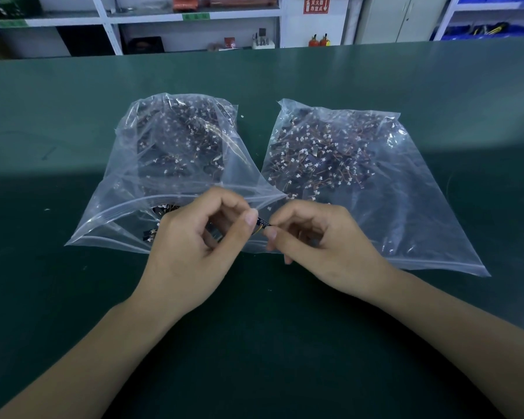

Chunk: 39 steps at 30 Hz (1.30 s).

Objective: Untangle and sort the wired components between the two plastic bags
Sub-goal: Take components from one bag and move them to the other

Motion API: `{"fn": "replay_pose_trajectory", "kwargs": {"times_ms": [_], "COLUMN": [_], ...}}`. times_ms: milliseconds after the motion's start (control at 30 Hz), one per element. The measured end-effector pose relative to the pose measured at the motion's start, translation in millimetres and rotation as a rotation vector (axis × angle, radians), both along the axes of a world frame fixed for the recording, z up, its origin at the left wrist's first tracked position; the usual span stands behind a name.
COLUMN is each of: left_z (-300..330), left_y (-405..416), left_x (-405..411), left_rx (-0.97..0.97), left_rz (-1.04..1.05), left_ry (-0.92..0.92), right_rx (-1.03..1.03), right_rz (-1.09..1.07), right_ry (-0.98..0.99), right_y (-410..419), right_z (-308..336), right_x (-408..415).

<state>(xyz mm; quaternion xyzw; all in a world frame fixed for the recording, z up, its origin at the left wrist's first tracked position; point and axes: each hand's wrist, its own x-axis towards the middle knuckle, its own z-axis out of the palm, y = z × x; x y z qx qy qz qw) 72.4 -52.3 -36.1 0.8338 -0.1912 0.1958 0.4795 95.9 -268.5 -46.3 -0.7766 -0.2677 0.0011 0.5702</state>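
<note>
Two clear, crinkled bags, left (176, 164) and right (360, 176), lie on the green worktop (285, 343). Left hand (194, 252) and right hand (324, 246) pinch one small black wired component (263, 222) with curled fingers, near the bags' openings.

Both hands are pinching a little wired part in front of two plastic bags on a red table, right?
Not quite: the table is dark green, not red, as the head view shows. Both hands, left hand and right hand, pinch the wired part in front of two plastic bags.

Left hand (194, 237) and right hand (318, 237) pinching one small wired component (263, 222) — two clear plastic bags (406, 207) behind, green table (73, 297)
</note>
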Motion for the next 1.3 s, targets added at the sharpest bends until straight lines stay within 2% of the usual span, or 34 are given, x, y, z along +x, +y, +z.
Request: {"fn": "replay_pose_trajectory", "kwargs": {"times_ms": [267, 1100, 1300], "left_z": [-1.6, 2.1, 2.2], "left_y": [0.6, -2.7, -2.0], "left_x": [2.0, -1.5, -1.1], "left_rx": [0.025, 0.069, 0.093], "left_rz": [-0.035, -0.007, 0.002], "left_ry": [-0.002, -0.051, -0.094], "right_rx": [0.081, 0.053, 0.012], "right_rz": [-0.028, 0.003, 0.015], "right_ry": [0.021, 0.017, -0.053], "right_y": [-1.8, -4.5, -5.0], "right_z": [2.4, 0.5, 2.8], "right_x": [1.1, 0.8, 2.8]}}
